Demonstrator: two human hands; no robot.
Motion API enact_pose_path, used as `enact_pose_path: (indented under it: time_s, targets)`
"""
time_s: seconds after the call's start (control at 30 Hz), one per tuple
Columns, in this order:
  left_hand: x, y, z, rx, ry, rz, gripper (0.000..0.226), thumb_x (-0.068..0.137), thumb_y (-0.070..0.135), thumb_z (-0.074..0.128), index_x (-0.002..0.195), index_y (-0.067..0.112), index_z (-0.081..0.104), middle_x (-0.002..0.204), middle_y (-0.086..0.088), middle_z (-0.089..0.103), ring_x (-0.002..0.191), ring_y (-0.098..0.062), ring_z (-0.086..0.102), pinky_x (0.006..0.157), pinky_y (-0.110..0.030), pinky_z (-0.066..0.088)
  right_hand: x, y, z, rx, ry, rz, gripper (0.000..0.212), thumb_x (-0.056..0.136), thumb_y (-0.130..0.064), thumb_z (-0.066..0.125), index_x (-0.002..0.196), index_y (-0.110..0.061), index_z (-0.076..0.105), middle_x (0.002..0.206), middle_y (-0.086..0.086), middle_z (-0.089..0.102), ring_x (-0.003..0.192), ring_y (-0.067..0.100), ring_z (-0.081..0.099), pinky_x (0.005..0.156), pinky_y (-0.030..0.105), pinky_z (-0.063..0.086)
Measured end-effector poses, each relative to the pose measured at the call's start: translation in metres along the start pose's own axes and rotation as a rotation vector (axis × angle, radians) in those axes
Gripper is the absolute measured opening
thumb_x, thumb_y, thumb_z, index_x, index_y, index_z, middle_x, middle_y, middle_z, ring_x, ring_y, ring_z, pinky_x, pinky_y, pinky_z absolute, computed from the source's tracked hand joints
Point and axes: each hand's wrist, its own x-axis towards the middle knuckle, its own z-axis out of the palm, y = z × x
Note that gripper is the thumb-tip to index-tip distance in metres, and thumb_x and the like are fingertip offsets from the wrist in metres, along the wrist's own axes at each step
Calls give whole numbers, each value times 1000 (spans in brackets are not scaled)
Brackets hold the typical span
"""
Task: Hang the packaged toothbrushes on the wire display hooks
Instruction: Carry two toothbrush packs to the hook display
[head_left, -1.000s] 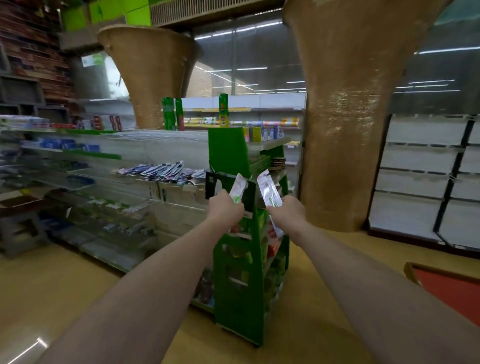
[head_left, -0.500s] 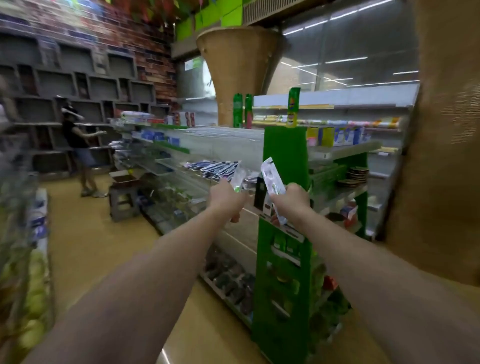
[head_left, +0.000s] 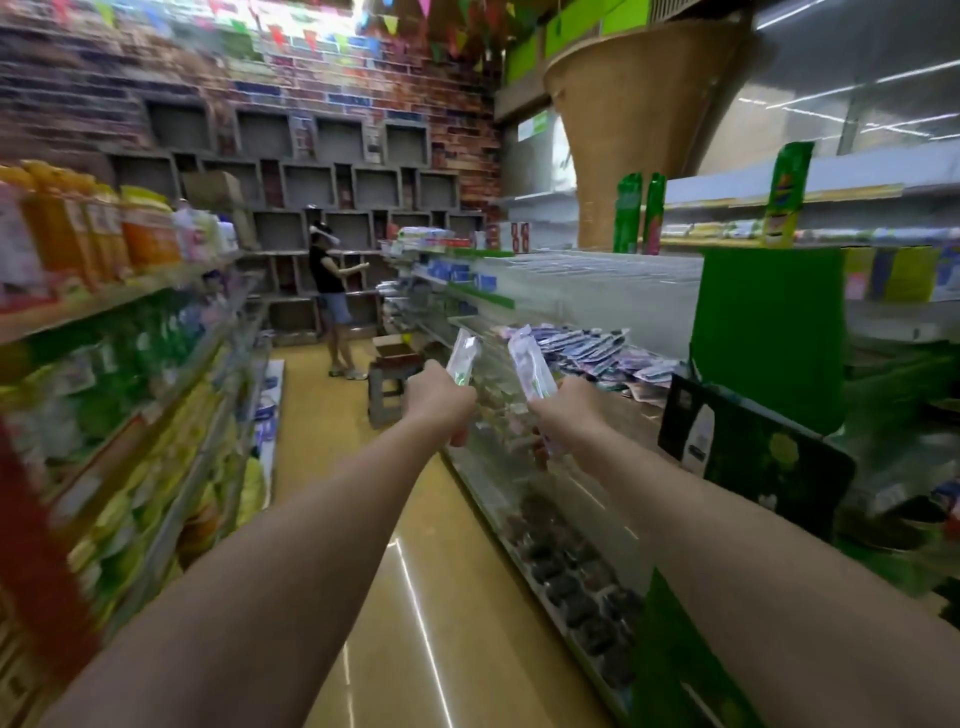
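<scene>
Both arms reach down the aisle. The left hand (head_left: 440, 399) grips a green toothbrush pack (head_left: 463, 358) and the right hand (head_left: 566, 406) a purple toothbrush pack (head_left: 527, 366), both standing upright above the clenched fingers. The hung packs (head_left: 582, 349) lie ahead and rightward, nearer the right hand.

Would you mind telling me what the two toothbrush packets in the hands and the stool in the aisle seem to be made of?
Both the left packet and the right packet look like clear glossy plastic, since light glints off them and colour shows through. The stool looks like matte grey plastic, though blur leaves that open.
</scene>
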Motion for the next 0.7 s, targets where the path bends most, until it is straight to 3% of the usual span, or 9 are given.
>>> enact_pose_path:
  time_s: [0.07, 0.17, 0.23, 0.33, 0.47, 0.57, 0.7]
  targets:
    - [32, -8, -6, -41, 20, -9, 23, 88, 11, 55, 110, 9, 50, 102, -19, 60, 62, -35, 71, 43, -38, 58, 24, -12, 23, 16, -15, -15, 24, 89, -18, 63, 107, -4, 60, 92, 17, 66, 60, 28, 66, 43, 35, 55]
    - [85, -21, -15, -56, 31, -8, 32, 89, 13, 54, 120, 8, 49, 108, -20, 61, 69, -35, 71, 38, -25, 47, 63, -27, 54, -2, -40, -36, 26, 93, -24, 63, 110, -5, 58, 94, 16, 65, 54, 23, 60, 33, 22, 40]
    - [118, -27, -23, -78, 37, -30, 31, 90, 12, 54, 121, 9, 48, 109, -18, 58, 71, -37, 70, 38, -28, 50, 88, -39, 70, -16, -47, -40, 25, 94, -22, 62, 110, -4, 58, 88, 14, 62, 56, 23, 58, 30, 19, 35]
    - [161, -36, -32, -95, 55, -65, 31, 90, 14, 53, 120, 10, 48, 108, -16, 56, 77, -40, 71, 55, -47, 63, 124, -56, 93, -29, -58, -35, 18, 95, -17, 60, 110, -6, 56, 87, 12, 57, 56, 20, 52, 25, 14, 26]
    - [211, -52, -32, -94, 75, -74, 32, 89, 18, 55, 119, 9, 47, 107, -15, 56, 80, -39, 70, 57, -51, 63, 169, -68, 129, -53, -63, -61, 26, 91, -25, 63, 109, -6, 59, 99, 15, 66, 73, 30, 65, 50, 34, 50]
    - [243, -59, -25, -79, 90, -88, 31, 91, 20, 57, 119, 12, 47, 105, -14, 56, 79, -38, 72, 58, -51, 63, 204, -67, 160, 42, -104, -34, 19, 89, -16, 62, 103, -6, 55, 94, 17, 64, 67, 32, 69, 46, 39, 57]
    - [293, -66, -12, -79, 96, -118, 27, 95, 17, 59, 117, 12, 45, 100, -13, 56, 68, -33, 73, 55, -47, 63, 259, -57, 198, 31, -115, -44, 16, 83, -22, 66, 89, -12, 55, 88, 17, 66, 73, 36, 72, 56, 54, 61]
